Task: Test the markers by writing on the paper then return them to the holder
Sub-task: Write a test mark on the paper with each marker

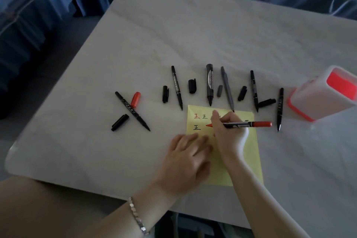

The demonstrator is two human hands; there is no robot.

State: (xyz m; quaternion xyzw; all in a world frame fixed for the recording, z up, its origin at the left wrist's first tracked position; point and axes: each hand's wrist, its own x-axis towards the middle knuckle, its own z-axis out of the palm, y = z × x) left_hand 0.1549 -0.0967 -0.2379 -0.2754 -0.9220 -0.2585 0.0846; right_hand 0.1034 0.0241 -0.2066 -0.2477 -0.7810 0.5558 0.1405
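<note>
A yellow paper [251,152] lies on the white table [193,35], with red and black characters written near its top. My right hand [228,133] grips a red-tipped marker [249,124], its tip resting over the paper. My left hand [185,162] lies flat on the paper's left edge, holding it down. Several uncapped black markers lie in a row beyond the paper, among them a thick one [209,84]. Loose caps lie between them, one of them red [135,99]. The pink and white holder [324,94] stands at the right.
A crossed black marker [132,111] and black cap [120,122] lie at the left. One more black marker [280,109] lies beside the holder. Blue fabric-covered furniture [48,6] borders the table's far and left sides. A bracelet [137,216] is on my left wrist.
</note>
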